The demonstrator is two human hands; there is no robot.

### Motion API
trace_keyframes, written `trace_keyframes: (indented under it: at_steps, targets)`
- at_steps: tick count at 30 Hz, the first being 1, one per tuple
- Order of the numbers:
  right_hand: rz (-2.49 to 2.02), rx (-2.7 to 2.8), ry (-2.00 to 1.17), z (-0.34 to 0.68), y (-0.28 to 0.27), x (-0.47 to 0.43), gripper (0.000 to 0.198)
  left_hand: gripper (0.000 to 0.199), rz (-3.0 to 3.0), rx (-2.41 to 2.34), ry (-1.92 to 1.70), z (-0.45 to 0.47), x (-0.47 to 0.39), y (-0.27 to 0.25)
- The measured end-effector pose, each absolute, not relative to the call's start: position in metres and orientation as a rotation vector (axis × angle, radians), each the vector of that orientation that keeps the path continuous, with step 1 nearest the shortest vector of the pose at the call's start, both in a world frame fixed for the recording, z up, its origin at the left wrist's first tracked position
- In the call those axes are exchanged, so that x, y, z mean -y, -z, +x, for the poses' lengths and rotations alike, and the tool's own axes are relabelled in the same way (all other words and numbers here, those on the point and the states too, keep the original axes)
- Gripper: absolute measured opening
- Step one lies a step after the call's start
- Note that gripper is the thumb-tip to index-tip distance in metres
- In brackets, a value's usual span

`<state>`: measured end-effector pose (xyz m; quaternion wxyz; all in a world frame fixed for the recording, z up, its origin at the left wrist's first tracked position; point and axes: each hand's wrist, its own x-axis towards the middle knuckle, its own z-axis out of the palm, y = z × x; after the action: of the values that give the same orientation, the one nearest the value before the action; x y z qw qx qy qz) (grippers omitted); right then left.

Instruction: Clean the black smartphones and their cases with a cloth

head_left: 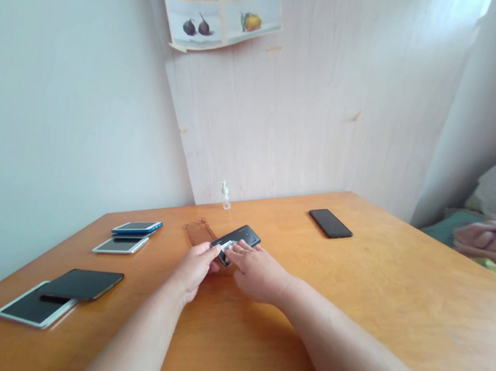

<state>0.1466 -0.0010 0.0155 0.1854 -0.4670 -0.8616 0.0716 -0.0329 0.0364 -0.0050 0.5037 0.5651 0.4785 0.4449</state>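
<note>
A dark smartphone (244,234) is tilted just above the table's middle. My left hand (195,266) grips its near left end, with the thumb on top and the fingers underneath. My right hand (259,270) lies over the phone's near side, its fingers pressing a small white tissue (226,246) against the surface. Part of the tissue is hidden under those fingers. Behind the phone, a flat brown thing (201,235) lies on the table, partly blurred. Farther back stands a small clear pump bottle (225,197) with a pale green top.
On the wooden table (402,289), a blue-edged phone (137,227) overlaps a white device (121,244) at left. Nearer, a black tablet (84,283) rests partly on a white tablet (35,305). Another black tablet (330,224) lies back right. A wall panel (309,113) rises behind.
</note>
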Motion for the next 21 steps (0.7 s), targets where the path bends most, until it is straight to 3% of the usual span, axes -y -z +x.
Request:
trace_keyframes:
  at_steps: [3, 9, 15, 21]
  targets:
    - [-1.253, 2.453, -0.229, 0.144, -0.018, 0.004, 0.056, 0.037, 1.37, -1.138, -1.067, -0.033, -0.036, 0.004]
    - [-1.689, 2.238, -0.296, 0.166, -0.012, -0.016, 0.055, 0.035, 1.376, -1.176, -1.038, -0.032, -0.034, 0.003]
    - [-1.342, 2.306, -0.282, 0.144, -0.01, -0.003, 0.058, 0.036, 1.48, -1.175, -1.003, -0.028, -0.029, -0.003]
    - [-1.596, 2.076, -0.349, 0.168, -0.005, -0.027, 0.067, 0.029, 1.778, -1.292, -0.857, -0.026, -0.025, -0.002]
